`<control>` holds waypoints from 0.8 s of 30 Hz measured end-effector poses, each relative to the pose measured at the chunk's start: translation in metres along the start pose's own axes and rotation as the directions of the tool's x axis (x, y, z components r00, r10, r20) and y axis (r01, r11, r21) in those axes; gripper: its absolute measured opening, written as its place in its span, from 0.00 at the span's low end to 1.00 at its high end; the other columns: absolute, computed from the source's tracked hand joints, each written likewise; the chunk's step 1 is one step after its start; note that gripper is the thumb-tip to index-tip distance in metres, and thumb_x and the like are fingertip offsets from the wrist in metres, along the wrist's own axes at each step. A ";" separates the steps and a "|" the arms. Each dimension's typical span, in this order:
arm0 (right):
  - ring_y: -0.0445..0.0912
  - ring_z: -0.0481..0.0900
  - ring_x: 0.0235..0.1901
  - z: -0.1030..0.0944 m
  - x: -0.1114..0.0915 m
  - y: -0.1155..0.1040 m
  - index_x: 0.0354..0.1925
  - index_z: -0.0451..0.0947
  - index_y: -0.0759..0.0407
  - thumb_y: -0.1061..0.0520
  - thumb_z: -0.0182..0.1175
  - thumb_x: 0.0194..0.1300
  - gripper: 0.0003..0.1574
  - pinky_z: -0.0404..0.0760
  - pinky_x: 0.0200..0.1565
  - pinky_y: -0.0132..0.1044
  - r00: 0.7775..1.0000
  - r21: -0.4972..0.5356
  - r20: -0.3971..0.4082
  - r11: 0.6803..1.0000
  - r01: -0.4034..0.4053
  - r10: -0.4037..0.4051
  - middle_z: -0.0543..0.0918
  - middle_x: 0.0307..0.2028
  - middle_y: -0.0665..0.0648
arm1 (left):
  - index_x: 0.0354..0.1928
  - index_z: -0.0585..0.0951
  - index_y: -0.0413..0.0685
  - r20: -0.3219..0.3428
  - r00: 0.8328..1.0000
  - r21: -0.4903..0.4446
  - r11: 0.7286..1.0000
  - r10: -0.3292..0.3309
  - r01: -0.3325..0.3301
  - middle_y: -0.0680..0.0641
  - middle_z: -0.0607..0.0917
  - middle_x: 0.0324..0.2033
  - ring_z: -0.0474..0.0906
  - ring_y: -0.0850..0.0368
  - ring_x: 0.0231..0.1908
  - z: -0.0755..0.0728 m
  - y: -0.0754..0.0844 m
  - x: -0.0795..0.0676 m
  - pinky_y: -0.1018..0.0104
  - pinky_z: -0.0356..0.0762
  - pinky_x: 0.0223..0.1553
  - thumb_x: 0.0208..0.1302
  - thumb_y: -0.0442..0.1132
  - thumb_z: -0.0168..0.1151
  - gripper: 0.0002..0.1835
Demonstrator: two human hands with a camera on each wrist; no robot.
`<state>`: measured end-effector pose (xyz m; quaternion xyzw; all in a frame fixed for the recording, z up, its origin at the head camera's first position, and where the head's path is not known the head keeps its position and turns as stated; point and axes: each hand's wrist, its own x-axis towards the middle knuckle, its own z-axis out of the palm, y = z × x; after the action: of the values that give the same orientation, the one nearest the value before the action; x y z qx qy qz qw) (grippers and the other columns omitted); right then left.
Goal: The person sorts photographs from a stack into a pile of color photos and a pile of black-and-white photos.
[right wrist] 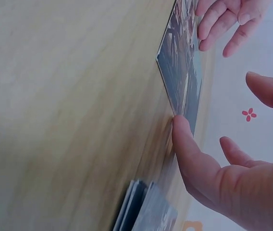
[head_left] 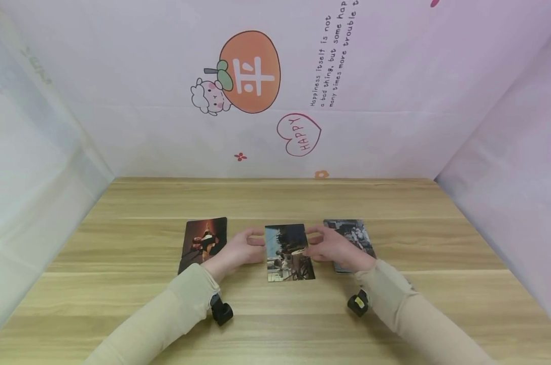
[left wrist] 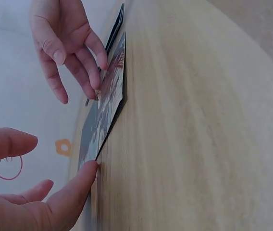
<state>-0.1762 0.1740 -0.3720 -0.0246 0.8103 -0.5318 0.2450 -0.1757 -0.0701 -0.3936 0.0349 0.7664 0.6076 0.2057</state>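
A picture card (head_left: 286,253) with a blue sky and a street-like scene lies face up on the table between both hands. My left hand (head_left: 239,248) is at its left edge, fingers spread and a fingertip right at the rim in the left wrist view. On the opposite side, my right hand (head_left: 334,247) has its fingers loosely extended, one fingertip (right wrist: 179,122) at the card's edge. Under the left forearm's side sits a dark reddish card (head_left: 202,241) showing a figure. Partly covered by the right hand is a small stack of cards (head_left: 354,233) with a greyish picture on top.
The wood-grain table (head_left: 275,324) meets a white printed backdrop (head_left: 376,142) at the back, with white cloth sides at left and right. Beige sleeves and black wrist cameras (head_left: 221,310) sit over the front of the table.
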 end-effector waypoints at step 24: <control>0.37 0.66 0.21 0.002 0.000 0.005 0.68 0.50 0.71 0.65 0.46 0.69 0.33 0.76 0.40 0.34 0.999 0.142 0.018 0.989 0.047 -0.050 0.73 0.56 0.75 | 0.67 0.58 0.31 0.034 0.999 -0.314 0.948 -0.038 0.047 0.28 0.66 0.60 0.69 0.36 0.59 0.003 -0.007 0.000 0.51 0.75 0.57 0.67 0.29 0.50 0.27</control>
<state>-0.1742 0.1741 -0.3766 -0.0327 0.7671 -0.5934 0.2416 -0.1731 -0.0688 -0.4005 -0.0063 0.6574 0.7169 0.2322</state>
